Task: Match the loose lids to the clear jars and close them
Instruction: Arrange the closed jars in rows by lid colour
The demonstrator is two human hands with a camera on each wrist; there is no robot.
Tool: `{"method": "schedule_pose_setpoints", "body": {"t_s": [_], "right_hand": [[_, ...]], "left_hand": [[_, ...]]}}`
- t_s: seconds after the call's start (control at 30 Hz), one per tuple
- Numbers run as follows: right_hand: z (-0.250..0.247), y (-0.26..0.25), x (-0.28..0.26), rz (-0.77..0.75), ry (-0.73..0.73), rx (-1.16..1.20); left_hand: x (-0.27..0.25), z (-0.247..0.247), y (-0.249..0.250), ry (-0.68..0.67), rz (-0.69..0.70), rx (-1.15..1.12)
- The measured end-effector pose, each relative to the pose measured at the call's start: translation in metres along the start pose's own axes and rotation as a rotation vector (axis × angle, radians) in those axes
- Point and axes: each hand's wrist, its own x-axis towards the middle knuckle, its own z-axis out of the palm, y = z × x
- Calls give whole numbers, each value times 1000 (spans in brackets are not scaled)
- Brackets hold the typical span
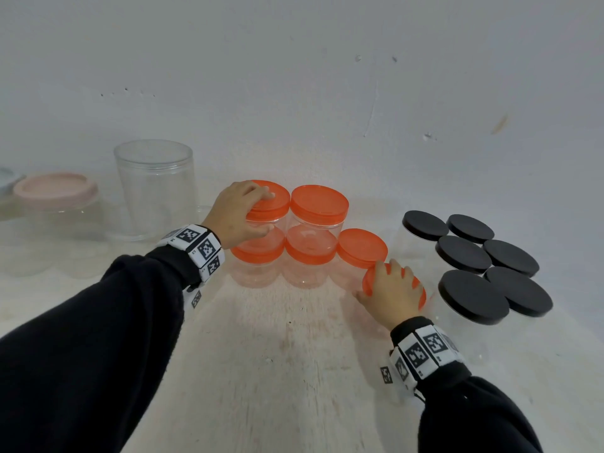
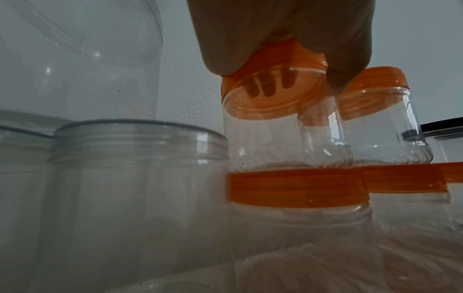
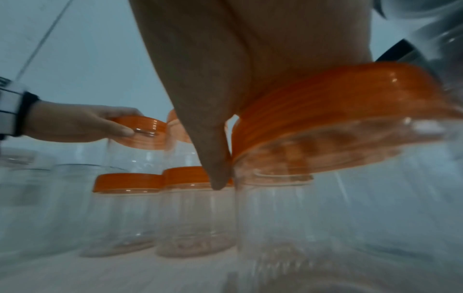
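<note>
From the head camera, the left hand (image 1: pixel 237 214) grips the orange lid (image 1: pixel 269 201) of a jar that stands on top of another orange-lidded jar (image 1: pixel 258 261). The right hand (image 1: pixel 394 289) is curled over the orange lid (image 1: pixel 367 282) of a front jar, which looks tilted. A third capped jar (image 1: pixel 361 248) sits just behind it, and the black-lidded jars (image 1: pixel 472 300) stand close on the right. There is little room on that side, so a wide swing could bump them. The table (image 1: pixel 277 354) in front is bare, so pulling a jar that way looks safest. A tall open jar (image 1: pixel 155 188) and a pink-lidded jar (image 1: pixel 55 197) wait at the left.

From the left wrist camera, the fingers (image 2: pixel 340 77) pinch the rim of the top lid (image 2: pixel 273 83). This top jar (image 2: pixel 283 134) rests on the lid below (image 2: pixel 295 188), and another stacked jar (image 2: pixel 383 126) touches its side. If the hand twists hard, the stack could slide or topple. An open, threaded jar (image 2: pixel 140 142) stands just beside it.

From the right wrist camera, the thumb (image 3: pixel 215 158) presses the rim of the lid (image 3: pixel 338 111), which sits slanted over the clear jar (image 3: pixel 288 218). I think it could screw on crooked or jam. The picture is blurry, so I cannot tell whether the threads have caught.
</note>
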Motion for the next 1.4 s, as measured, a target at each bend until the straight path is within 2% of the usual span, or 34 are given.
{"method": "schedule_pose_setpoints", "body": {"t_s": [0.13, 0.27, 0.37, 0.43, 0.5, 0.63, 0.73, 0.8, 0.93, 1.27, 1.4], "right_hand": [[-4, -14, -29, -165, 9, 6], [-15, -19, -51, -384, -137, 13], [-21, -16, -52, -388, -244, 39], [-24, -15, -52, -368, -247, 91], [-28, -16, -53, -353, -170, 115], [-53, -14, -47, -333, 143, 143], [-72, -10, -31, -249, 350, 226], [-76, -8, -15, -178, 426, 262], [-67, -6, 18, -138, 456, 352], [-29, -10, 54, -212, 481, 597], [-19, -14, 43, -83, 519, 816]], "left_hand": [[0, 1, 0, -7, -7, 2], [-1, 0, 1, -6, -6, 5], [0, -1, 2, -5, -4, 9], [0, 0, 1, -4, -5, 11], [0, 0, 1, -3, -6, 5], [0, 0, 0, -2, 1, 10], [0, -1, 0, 3, -2, 18], [0, 0, 1, 6, 1, 19], [0, 1, 0, 3, 2, 12], [1, -1, 2, -4, -2, 11], [1, -1, 2, -14, -15, 14]]}}
